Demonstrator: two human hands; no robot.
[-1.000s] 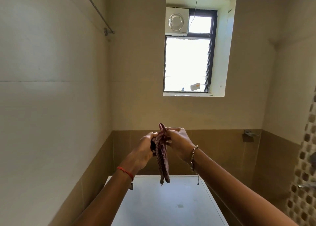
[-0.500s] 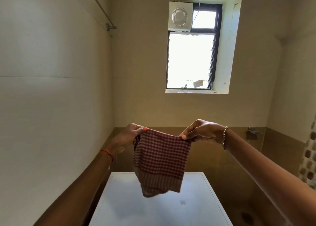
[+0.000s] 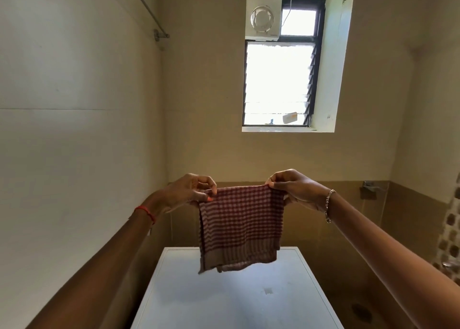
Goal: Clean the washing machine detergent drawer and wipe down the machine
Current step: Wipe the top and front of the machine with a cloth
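Head view. Above the white, flat-topped washing machine (image 3: 236, 298), held up in the air: a maroon-and-white checked woven cloth (image 3: 241, 226), spread flat between two raised arms, its plain striped hem hanging free over the far part of the machine's lid without touching it.

Above the machine's left side, the left hand (image 3: 191, 191), pinching the cloth's upper left corner between thumb and curled fingers; on that wrist, a thin red thread band (image 3: 145, 213).

Above the machine's right side, the right hand (image 3: 293, 189), pinching the upper right corner the same way, fingers bent over the top edge; on that wrist, a silvery chain bracelet (image 3: 328, 206).

Behind and high above the machine, a black-framed louvred window (image 3: 278, 79), bright with daylight, with a white square exhaust fan (image 3: 262, 18) set in its upper left pane.

High to the left of the machine, a slim metal wall rail (image 3: 149, 10). To the right of the machine, a small metal wall fitting (image 3: 371, 188) and a patch of brown mosaic tile (image 3: 448, 241).
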